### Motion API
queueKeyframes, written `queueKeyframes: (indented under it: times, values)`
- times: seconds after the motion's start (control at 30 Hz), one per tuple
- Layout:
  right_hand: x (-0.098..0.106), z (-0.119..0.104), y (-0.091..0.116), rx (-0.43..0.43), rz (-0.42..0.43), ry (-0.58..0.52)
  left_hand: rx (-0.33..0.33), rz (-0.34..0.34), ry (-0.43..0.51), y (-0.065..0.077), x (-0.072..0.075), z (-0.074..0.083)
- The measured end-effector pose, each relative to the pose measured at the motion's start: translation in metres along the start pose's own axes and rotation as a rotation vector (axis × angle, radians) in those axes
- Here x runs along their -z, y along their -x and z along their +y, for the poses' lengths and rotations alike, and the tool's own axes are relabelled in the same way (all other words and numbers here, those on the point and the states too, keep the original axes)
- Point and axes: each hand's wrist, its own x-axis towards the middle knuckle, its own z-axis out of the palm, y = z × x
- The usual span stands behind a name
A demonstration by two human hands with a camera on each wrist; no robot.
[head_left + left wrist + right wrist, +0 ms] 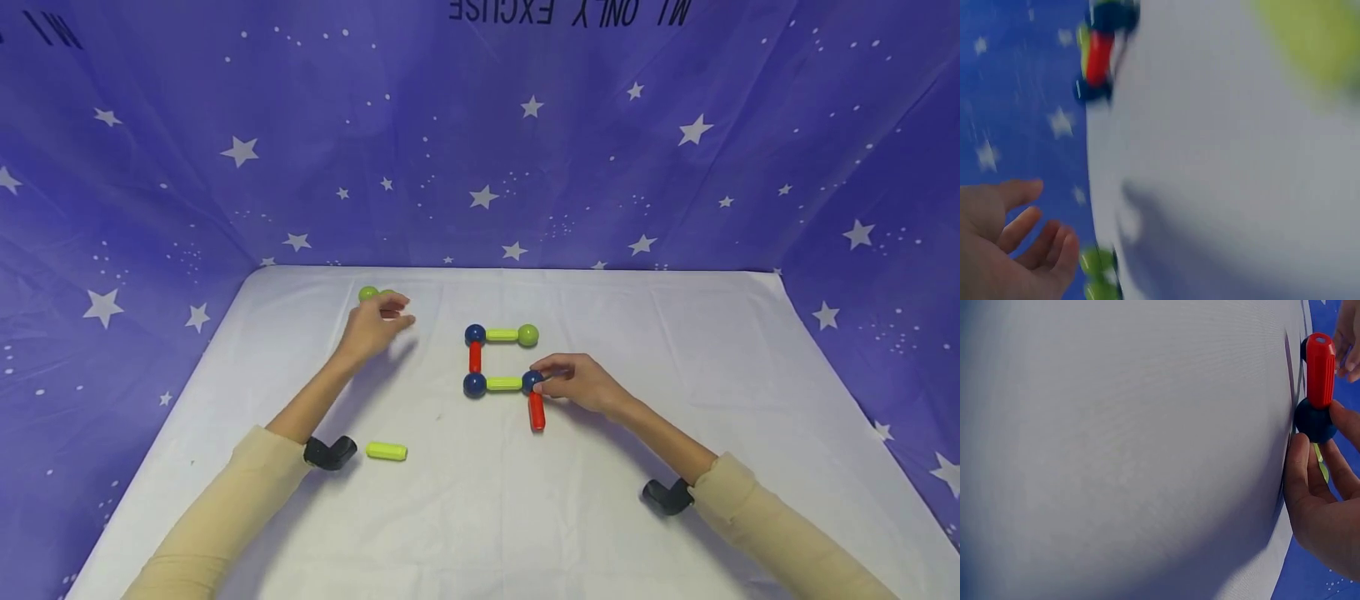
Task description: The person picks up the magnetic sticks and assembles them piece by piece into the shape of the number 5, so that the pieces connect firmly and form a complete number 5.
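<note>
My right hand (583, 383) pinches a dark blue ball (532, 382) at the near right corner of a ball-and-rod shape on the white table. From that ball a red rod (537, 412) points toward me, and a yellow-green rod (504, 384) runs left to another blue ball (475, 384). A second red rod (475, 358) links it to the far blue ball (475, 335), then a yellow-green rod (502, 334) and a green ball (528, 335). My left hand (372, 327) hovers with loosely bent fingers, holding nothing, near green balls (1099, 269) at the back left.
One loose yellow-green rod (386, 451) lies at the front left, beside the black wrist piece (330, 452) on my left arm. A similar black piece (667, 497) is on my right arm. Blue star-patterned cloth (480, 150) stands behind the white table (465, 525).
</note>
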Motion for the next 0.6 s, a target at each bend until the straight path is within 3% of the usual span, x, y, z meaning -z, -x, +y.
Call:
queueKeyframes:
  times: [0.13, 0.27, 0.6]
  values:
    - [0.000, 0.000, 0.000, -0.002, -0.004, -0.006, 0.040, 0.132, -0.039, -0.023, 0.021, -0.029]
    - [-0.001, 0.000, 0.000, -0.002, -0.010, -0.012, 0.091, 0.183, -0.080, -0.038, 0.028, -0.048]
    - [0.001, 0.000, 0.000, 0.007, -0.009, -0.004, 0.071, 0.212, -0.174, -0.053, 0.027, -0.055]
